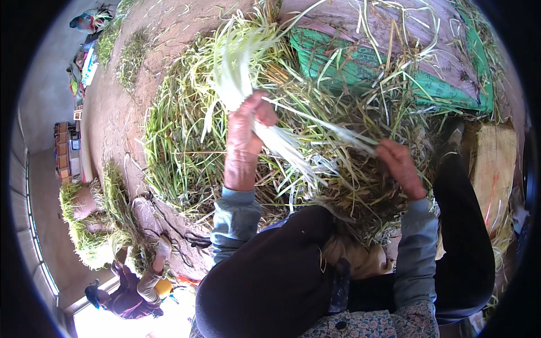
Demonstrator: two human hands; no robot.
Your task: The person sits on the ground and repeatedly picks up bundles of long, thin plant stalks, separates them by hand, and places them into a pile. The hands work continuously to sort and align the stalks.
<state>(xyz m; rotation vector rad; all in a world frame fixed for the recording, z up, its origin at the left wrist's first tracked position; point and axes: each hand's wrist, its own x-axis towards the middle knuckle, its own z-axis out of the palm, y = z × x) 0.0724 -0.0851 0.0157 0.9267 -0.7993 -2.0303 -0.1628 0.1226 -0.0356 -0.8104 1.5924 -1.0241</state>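
Observation:
My left hand [249,122] grips a bunch of long, flat-leaved stalks [236,74], like blanched chives. Their leaves fan out above the fist, blurred at the tips, and the white stalk ends [289,154] stick out below. To the right, my right hand [397,164] pinches a few thin, pale leaves [338,131] that stretch towards the bunch; whether they still join it I cannot tell. Both hands are over a wide heap of green and yellowed leaves [181,139] in front of my knees.
A green and pinkish woven sack [359,63] lies at the far side, strewn with leaves. A wooden block [490,169] stands beside my leg. Another person [131,291] works lower left near more stalks [93,249]. Dark cords [181,238] lie on the earthen floor [122,105].

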